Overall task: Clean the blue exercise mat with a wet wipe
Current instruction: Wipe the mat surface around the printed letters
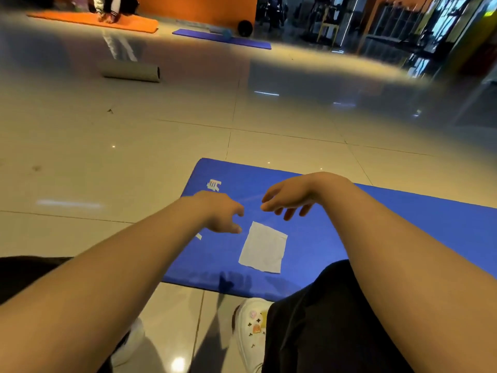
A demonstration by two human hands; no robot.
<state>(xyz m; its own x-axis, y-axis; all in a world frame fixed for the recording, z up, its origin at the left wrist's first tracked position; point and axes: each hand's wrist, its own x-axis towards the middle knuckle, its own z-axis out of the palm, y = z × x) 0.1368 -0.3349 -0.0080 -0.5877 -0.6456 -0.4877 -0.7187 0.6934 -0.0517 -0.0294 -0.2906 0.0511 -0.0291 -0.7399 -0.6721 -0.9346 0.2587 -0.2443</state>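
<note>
The blue exercise mat [403, 232] lies on the tiled floor in front of me, running off to the right. A white wet wipe [263, 247] lies spread flat on it as a rough square. My left hand [219, 212] hovers just left of the wipe's top corner, fingers loosely curled, holding nothing. Above the wipe's far edge, my right hand [289, 196] hangs with relaxed fingers pointing down, also holding nothing. Neither hand touches the wipe.
My knees in black trousers and white shoes [251, 332] sit at the mat's near edge. A rolled grey mat [131, 72] lies on the floor far left. Further back are an orange mat [94, 21] with a person on it and another blue mat [220, 39].
</note>
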